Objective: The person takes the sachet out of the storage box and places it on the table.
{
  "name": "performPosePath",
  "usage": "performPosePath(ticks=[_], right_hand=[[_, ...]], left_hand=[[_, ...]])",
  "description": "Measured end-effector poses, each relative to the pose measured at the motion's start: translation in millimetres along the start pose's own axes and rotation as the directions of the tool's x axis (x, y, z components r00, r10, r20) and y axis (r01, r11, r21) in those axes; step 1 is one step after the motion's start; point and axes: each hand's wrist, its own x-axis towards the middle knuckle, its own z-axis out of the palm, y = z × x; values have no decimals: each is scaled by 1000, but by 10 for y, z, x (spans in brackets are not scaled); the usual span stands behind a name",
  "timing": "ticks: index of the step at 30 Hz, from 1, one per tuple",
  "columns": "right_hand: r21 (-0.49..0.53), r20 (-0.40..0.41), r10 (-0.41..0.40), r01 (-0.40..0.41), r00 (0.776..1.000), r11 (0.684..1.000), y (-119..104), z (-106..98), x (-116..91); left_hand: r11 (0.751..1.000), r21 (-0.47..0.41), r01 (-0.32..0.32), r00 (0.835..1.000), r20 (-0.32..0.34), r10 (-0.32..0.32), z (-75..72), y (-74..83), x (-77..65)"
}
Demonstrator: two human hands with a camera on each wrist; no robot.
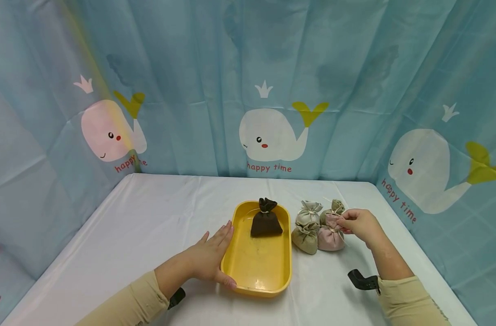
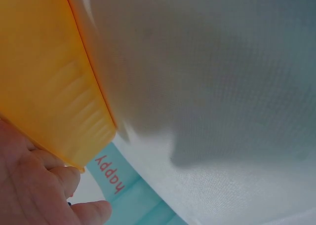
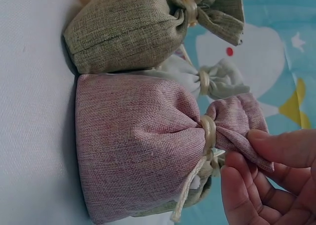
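Observation:
My right hand (image 1: 361,223) pinches the gathered top of a pink drawstring pouch (image 1: 330,239), which stands among several others. In the right wrist view, the thumb and fingers (image 3: 281,148) grip the cloth above its cream cord. Beside it are an olive pouch (image 1: 306,237), a white pouch (image 1: 310,212) and, behind, another olive pouch (image 1: 337,206). My left hand (image 1: 209,253) lies with spread fingers along the left rim of a yellow tray (image 1: 256,276). Inside the tray, toward its far end, a dark brown pouch (image 1: 266,224) stands upright.
A white cloth covers the table (image 1: 150,217). Behind it and at both sides hangs a blue curtain (image 1: 190,131) printed with whales. Black wrist devices show under the left sleeve (image 1: 137,296) and right sleeve (image 1: 412,299).

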Motion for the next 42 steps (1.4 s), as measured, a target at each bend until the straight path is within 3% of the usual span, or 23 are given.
performPosePath(ticks=[12, 25, 33, 42], right_hand=[[-21, 27, -14, 14, 1000, 1000, -54, -82, -11], [-9, -44, -60, 59, 997, 998, -304, -216, -37], [2, -7, -112, 112, 994, 994, -549, -140, 3], [15, 51, -160, 160, 986, 987, -807, 99, 117]], left_hand=[[1000, -5, 3, 1000, 2, -3, 1, 2, 2], [1000, -16, -1, 1000, 4, 1, -9, 1, -3], [1000, -12, -4, 1000, 2, 4, -6, 0, -4], [1000, -23, 4, 1000, 8, -3, -24, 15, -9]])
